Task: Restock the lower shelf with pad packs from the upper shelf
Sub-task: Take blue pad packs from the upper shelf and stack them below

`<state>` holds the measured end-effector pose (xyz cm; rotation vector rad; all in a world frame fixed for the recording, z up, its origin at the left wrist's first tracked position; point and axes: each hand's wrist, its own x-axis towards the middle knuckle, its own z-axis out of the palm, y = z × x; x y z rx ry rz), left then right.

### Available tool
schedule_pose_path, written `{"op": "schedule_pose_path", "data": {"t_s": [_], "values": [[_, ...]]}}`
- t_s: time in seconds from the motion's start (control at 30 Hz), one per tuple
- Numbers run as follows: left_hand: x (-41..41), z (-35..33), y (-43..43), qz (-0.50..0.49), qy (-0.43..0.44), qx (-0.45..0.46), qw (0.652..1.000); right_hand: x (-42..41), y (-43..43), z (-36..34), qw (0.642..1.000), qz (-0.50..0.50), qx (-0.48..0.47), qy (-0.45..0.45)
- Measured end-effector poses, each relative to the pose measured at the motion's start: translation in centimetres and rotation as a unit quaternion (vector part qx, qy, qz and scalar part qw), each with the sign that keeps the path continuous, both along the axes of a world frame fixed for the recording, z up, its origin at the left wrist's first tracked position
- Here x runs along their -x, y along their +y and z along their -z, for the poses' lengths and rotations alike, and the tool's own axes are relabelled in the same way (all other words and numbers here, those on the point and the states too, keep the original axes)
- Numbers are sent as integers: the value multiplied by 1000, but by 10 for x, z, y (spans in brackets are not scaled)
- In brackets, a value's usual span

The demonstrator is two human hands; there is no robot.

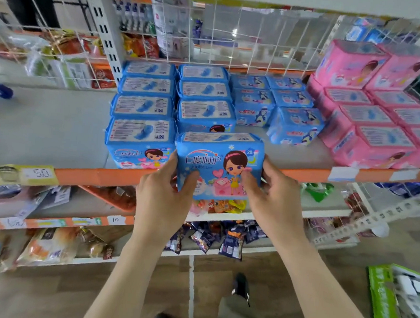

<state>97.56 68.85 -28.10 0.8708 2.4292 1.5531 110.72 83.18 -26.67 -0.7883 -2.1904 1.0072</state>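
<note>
Shop shelf (78, 174) stocked; left hand (163, 192) and right hand (273, 195) clasp blue pad pack (218, 164) by ends. Risk: slippery wrap slides from fingers, pack drops.

Held pad pack (218, 164): bright blue, white script, pink hearts, cartoon girl with brown hair and yellow dress; white printed panel on top.
Stacked blue packs (143, 107): same blue, white label panels with a blue pad shape.
Smaller packs (292, 100): paler blue, dark-and-white figure.
Pink packs (371, 115): candy pink, pale panels with a blue shape.
Shelf edge (98, 176): orange. Price tag (37, 173): yellow with a white panel, dark handwritten digits.
Wire grid (225, 35): white squares.
Snack packets (230, 239): dark blue, touches of orange.
Box (382, 302): vivid green rim.
Floor (145, 291): brown wood-grain.
Shoe (241, 284): black.
</note>
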Motion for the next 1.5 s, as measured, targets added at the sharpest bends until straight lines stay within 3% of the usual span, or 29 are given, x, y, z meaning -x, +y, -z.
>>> {"op": "schedule_pose_path", "data": {"t_s": [0.4,0.7,0.9,1.03,1.2,1.5], "values": [[1,9,63,-118,7,47,992,28,77,21,996,-82,-12,-17],[-7,13,82,-161,55,45,984,29,99,32,992,-120,-2,22],[22,25,63,-195,22,-22,980,47,84,42,992,-123,-6,34],[34,31,51,-172,76,-34,982,58,74,51,994,-92,-20,59],[41,30,51,-114,186,33,975,63,72,63,994,-76,-36,67],[34,37,66,-94,225,101,964,78,73,75,993,-49,-61,89]]}}
